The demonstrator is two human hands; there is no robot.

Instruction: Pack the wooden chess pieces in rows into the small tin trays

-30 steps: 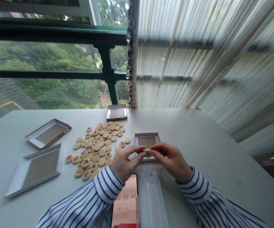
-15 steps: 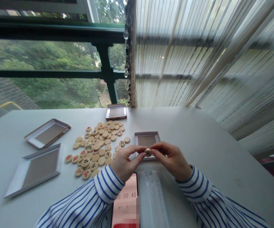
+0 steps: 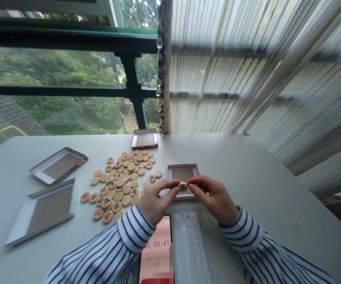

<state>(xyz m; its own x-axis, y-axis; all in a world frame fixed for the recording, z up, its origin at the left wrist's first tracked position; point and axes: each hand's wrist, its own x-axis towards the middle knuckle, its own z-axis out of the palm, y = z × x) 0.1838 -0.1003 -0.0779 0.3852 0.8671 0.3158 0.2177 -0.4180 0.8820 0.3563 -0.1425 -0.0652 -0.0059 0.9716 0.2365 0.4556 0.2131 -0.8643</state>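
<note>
"Pale wood colour on that small disc (image 3: 183, 186) with the dark character. Where is it?"

"Between the person's left hand (image 3: 156, 200) and right hand (image 3: 216, 198), at the fingertips. The left thumb and forefinger, drawn nearly together, pinch one edge; the right thumb and forefinger do likewise at the opposite edge."

"And the other fingers?"

"Curled inward on the right hand; mostly hidden on the left."

"What shows just behind the disc?"

"A shallow tray (image 3: 182, 174), partly covered by both hands. Whether the disc touches it, one cannot tell."

"Left of the left hand?"

"A loose heap of similar discs (image 3: 131, 167), some with red or black characters, others blank on top. Farther left lie a white tray (image 3: 52, 205) and a brown-edged tray (image 3: 62, 165). A smaller tray (image 3: 144, 139) sits beyond the heap, near the table's (image 3: 247, 165) far edge."

"Nearer the body?"

"A phone (image 3: 156, 252) showing timer digits, by the left sleeve (image 3: 135, 227), and a clear plastic case (image 3: 190, 242) just right of it."
</note>
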